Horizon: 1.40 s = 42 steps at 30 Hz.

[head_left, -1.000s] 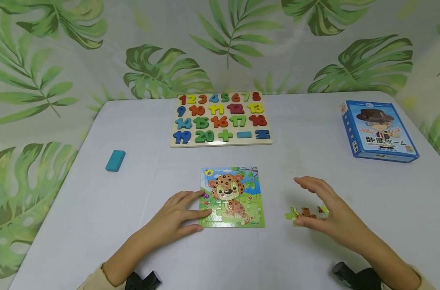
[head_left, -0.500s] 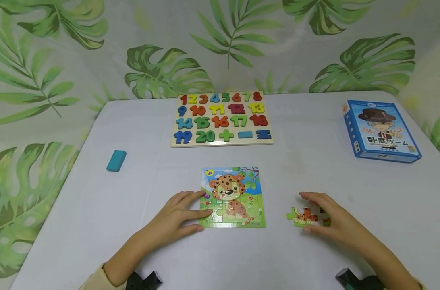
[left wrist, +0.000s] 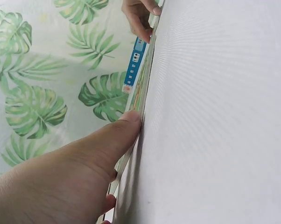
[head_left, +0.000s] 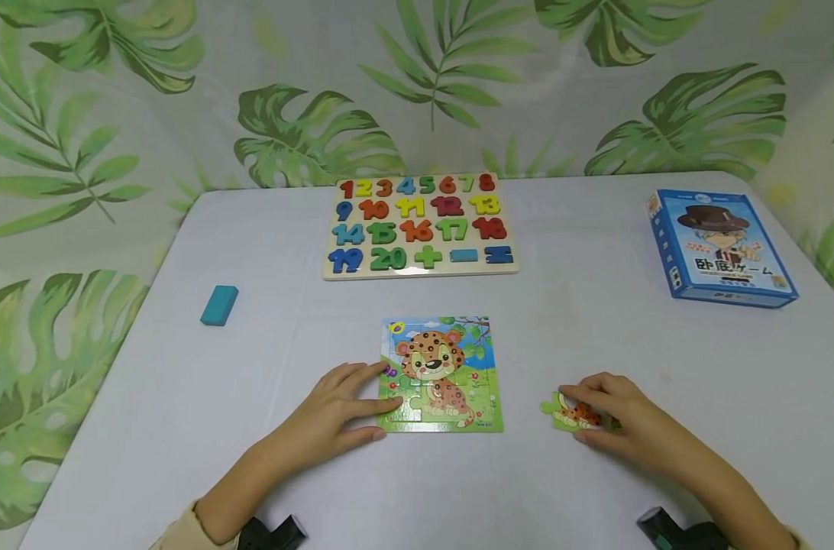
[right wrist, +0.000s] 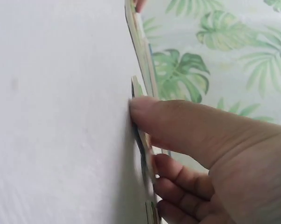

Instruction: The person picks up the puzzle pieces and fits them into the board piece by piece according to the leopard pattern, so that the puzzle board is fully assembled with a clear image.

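A square leopard jigsaw puzzle (head_left: pixel 441 393) lies on the white table in the head view. My left hand (head_left: pixel 337 405) rests on its left side, fingers spread and mostly straight; the left wrist view shows the thumb (left wrist: pixel 119 133) at the puzzle's edge. To the right, my right hand (head_left: pixel 633 420) pinches a loose green and orange-spotted jigsaw piece (head_left: pixel 564 417) between thumb and fingers. In the right wrist view the thumb (right wrist: pixel 164 121) presses on that piece's edge. Another loose piece (right wrist: pixel 152 212) shows low in this view, mostly hidden under the right hand from above.
A wooden number board (head_left: pixel 420 229) with coloured digits stands behind the puzzle. A blue game box (head_left: pixel 722 248) sits at the back right, and a small teal block (head_left: pixel 219 305) lies at the left. Leaf-printed cloth (head_left: pixel 458 92) hangs behind the table.
My right hand has lowered and its thumb and fingers have closed in on the loose jigsaw piece, which has turned slightly. The left hand has stayed on the puzzle.
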Available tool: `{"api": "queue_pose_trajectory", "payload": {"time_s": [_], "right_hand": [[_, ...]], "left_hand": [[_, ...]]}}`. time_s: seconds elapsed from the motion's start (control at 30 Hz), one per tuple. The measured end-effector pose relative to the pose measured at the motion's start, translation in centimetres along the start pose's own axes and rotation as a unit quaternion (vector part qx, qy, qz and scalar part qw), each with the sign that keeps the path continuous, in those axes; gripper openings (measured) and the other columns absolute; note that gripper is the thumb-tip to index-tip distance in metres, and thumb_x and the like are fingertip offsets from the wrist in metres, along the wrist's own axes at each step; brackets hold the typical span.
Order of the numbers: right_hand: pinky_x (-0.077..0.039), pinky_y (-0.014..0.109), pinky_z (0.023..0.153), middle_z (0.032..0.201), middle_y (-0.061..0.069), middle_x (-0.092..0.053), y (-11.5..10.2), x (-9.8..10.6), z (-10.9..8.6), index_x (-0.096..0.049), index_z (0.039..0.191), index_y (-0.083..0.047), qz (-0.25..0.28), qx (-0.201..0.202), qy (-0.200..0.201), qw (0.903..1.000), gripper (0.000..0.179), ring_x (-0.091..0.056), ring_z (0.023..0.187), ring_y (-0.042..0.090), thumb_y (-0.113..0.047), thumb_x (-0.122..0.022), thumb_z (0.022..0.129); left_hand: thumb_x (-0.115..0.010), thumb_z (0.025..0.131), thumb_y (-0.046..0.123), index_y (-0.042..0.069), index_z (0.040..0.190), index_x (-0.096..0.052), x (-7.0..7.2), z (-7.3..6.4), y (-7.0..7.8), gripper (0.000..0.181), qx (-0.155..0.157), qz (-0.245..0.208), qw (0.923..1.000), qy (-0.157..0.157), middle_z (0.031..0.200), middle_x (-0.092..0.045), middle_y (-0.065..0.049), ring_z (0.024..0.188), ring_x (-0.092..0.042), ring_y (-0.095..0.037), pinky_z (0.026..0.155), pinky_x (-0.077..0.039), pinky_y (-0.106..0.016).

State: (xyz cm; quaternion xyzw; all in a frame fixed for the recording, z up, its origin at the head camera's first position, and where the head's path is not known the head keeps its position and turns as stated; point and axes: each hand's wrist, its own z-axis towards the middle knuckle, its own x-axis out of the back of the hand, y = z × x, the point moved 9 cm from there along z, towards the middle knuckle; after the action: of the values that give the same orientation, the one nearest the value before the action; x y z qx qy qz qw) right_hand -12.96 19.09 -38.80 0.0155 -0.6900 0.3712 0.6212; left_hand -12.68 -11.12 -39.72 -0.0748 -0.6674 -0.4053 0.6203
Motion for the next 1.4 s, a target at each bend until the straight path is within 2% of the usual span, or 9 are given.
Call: {"api": "queue_pose_trajectory", "payload": {"time_s": [0.17, 0.3, 0.43, 0.6, 0.77, 0.93, 1.2, 1.4], "right_hand": [[-0.042, 0.022, 0.064, 0.103, -0.004, -0.046, -1.0, 0.3, 0.3, -0.061, 0.115, -0.013, 0.006, 0.014, 0.026, 0.9995, 0.049, -0.038, 0.084, 0.009, -0.014, -0.077, 0.069], [-0.043, 0.022, 0.062, 0.102, -0.005, -0.046, -2.8, 0.9, 1.1, -0.061, 0.115, -0.017, 0.021, 0.025, 0.052, 0.9981, 0.052, -0.04, 0.083, 0.008, -0.011, -0.078, 0.066], [-0.042, 0.023, 0.062, 0.101, -0.007, -0.045, -5.1, 1.0, 2.5, -0.06, 0.117, -0.017, 0.045, 0.054, 0.066, 0.9953, 0.053, -0.039, 0.085, 0.007, -0.01, -0.077, 0.067], [-0.043, 0.023, 0.066, 0.105, -0.007, -0.043, -7.9, -0.5, 4.7, -0.059, 0.119, -0.013, 0.073, 0.088, 0.04, 0.9926, 0.05, -0.038, 0.088, 0.006, -0.016, -0.074, 0.072], [-0.04, 0.021, 0.067, 0.103, -0.006, -0.045, -9.9, -2.5, 6.8, -0.059, 0.118, -0.012, 0.07, 0.13, 0.019, 0.9888, 0.046, -0.038, 0.088, 0.008, -0.017, -0.073, 0.074], [-0.036, 0.022, 0.068, 0.099, -0.006, -0.046, -10.9, -4.4, 8.1, -0.06, 0.118, -0.01, 0.055, 0.162, 0.002, 0.9853, 0.045, -0.038, 0.085, 0.01, -0.019, -0.073, 0.075], [-0.033, 0.029, 0.074, 0.094, -0.008, -0.044, -11.0, -6.1, 9.4, -0.062, 0.116, -0.012, 0.031, 0.153, -0.035, 0.9871, 0.043, -0.037, 0.082, 0.009, -0.026, -0.071, 0.077], [-0.032, 0.029, 0.072, 0.091, -0.008, -0.041, -11.0, -6.3, 9.9, -0.063, 0.116, -0.012, 0.036, 0.145, -0.065, 0.9866, 0.044, -0.037, 0.079, 0.01, -0.028, -0.072, 0.076]], "left_hand": [[-0.061, 0.082, 0.043, 0.032, 0.121, -0.058, -0.2, 0.0, 0.0, 0.04, 0.006, 0.005, 1.0, -0.002, 0.143, -0.029, -0.003, 0.127, -0.025, -0.026, 0.103, -0.018, -0.043], [-0.059, 0.083, 0.045, 0.031, 0.121, -0.057, -0.4, -0.1, 0.2, 0.04, 0.01, 0.013, 0.9999, 0.002, 0.144, -0.027, -0.003, 0.128, -0.024, -0.026, 0.103, -0.017, -0.044], [-0.059, 0.084, 0.042, 0.023, 0.121, -0.058, -0.4, 0.1, 0.9, 0.042, -0.016, 0.018, 0.9996, 0.014, 0.141, -0.033, -0.002, 0.127, -0.027, -0.022, 0.103, -0.02, -0.042], [-0.061, 0.084, 0.036, 0.014, 0.118, -0.058, -0.4, 0.3, 1.9, 0.04, -0.055, 0.029, 0.9979, 0.019, 0.133, -0.043, 0.0, 0.124, -0.034, -0.015, 0.103, -0.022, -0.038], [-0.06, 0.086, 0.033, 0.014, 0.117, -0.057, -0.3, 0.4, 2.1, 0.037, -0.053, 0.029, 0.9981, 0.015, 0.131, -0.045, 0.0, 0.123, -0.035, -0.014, 0.103, -0.022, -0.038], [-0.06, 0.086, 0.033, 0.014, 0.121, -0.054, -0.4, 0.6, 2.1, 0.041, -0.052, 0.031, 0.9981, 0.012, 0.131, -0.045, 0.001, 0.123, -0.035, -0.015, 0.103, -0.022, -0.038], [-0.057, 0.086, 0.036, 0.025, 0.13, -0.049, -0.6, 0.7, 2.6, 0.045, -0.074, 0.082, 0.9938, 0.011, 0.13, -0.046, -0.001, 0.118, -0.039, -0.021, 0.099, -0.027, -0.039], [-0.056, 0.086, 0.04, 0.03, 0.127, -0.052, -0.7, 1.2, 2.8, 0.042, -0.089, 0.121, 0.9886, -0.012, 0.126, -0.047, -0.004, 0.112, -0.042, -0.023, 0.098, -0.029, -0.038]]}}
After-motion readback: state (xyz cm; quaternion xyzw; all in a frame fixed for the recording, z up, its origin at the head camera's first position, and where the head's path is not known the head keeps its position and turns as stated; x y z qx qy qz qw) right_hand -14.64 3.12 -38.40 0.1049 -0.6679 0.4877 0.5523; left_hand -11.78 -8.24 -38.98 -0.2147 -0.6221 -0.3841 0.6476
